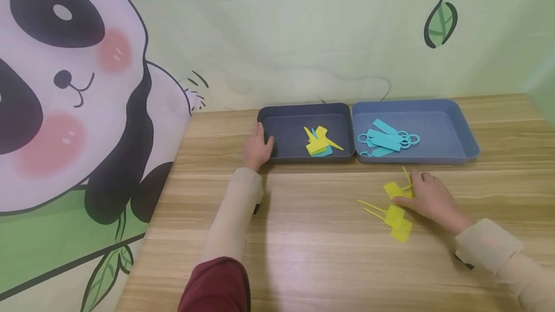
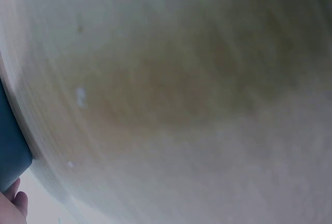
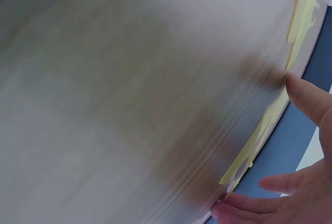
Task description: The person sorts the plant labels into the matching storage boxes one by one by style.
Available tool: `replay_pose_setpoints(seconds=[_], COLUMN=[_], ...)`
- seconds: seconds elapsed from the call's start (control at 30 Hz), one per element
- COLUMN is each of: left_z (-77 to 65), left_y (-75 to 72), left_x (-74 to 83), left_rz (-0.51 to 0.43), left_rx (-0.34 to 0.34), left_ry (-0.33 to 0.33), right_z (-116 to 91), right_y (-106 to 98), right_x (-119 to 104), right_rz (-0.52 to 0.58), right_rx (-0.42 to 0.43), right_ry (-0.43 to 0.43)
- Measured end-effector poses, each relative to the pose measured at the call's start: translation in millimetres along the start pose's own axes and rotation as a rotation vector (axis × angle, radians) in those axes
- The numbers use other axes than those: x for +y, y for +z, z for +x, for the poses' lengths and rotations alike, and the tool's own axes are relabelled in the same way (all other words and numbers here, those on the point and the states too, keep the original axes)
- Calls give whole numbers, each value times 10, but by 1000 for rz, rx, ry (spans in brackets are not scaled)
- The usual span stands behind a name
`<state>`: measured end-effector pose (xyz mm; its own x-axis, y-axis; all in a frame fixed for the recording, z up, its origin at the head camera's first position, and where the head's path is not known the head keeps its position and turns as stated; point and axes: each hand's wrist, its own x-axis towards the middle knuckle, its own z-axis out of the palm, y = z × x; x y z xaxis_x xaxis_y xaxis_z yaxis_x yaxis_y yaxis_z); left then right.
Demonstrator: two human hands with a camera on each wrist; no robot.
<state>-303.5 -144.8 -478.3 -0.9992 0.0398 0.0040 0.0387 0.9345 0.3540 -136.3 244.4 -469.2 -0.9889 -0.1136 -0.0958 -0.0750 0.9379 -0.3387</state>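
Head view: L hand (image 1: 257, 150) lay at L rim of dark tray (image 1: 284, 131), fingers straight, thumb angled over the edge; nothing seen in its grasp. Judged a steadying touch, to stop tray sliding. R hand (image 1: 432, 200) was spread on the table (image 1: 312, 235), just in front of blue tray (image 1: 442, 134), thumb & fingertips apart w/ near yellow tags (image 1: 393, 190) between them, partly covered; exact no. couldn't be told. R wrist view agreed: no pinch seen. Tags lay thin & flat, so prob. approached from the sides.

Loose yellow pair (image 1: 394, 216) lay overlapped, just beside R thumb, stems pointing L & away. Dark tray: yellow pile (image 1: 318, 145) over some teal bits (image 1: 326, 152). Blue tray: teal tags (image 1: 383, 140) only, heaped toward its L side, rings facing both ways. Trays stood side by side, touching, prob. to put both in easy reach.

Labels: no brand or writing legible; tag faces looked plain at this res. Panda print (image 1: 117, 4) on backdrop showed no lettering. L wrist view: mostly blurred table, no text.
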Motion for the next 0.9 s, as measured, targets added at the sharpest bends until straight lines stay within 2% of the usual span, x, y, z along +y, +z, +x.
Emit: replay_pose_setpoints(seconds=[0.27, 0.57, 0.9], left_z=[0, 3, 4], left_y=[-1, 3, 10], left_x=[-2, -9, -7], left_rz=[-12, 1, -7], left_rx=[-1, -5, 4], left_ry=[2, 0, 0], right_z=[54, 69, 77], right_y=[3, -18, -20], right_x=[46, 32, 36], right_rz=[7, 30, 22], right_rx=[-11, -31, -17], right_ry=[-26, -18, -28])
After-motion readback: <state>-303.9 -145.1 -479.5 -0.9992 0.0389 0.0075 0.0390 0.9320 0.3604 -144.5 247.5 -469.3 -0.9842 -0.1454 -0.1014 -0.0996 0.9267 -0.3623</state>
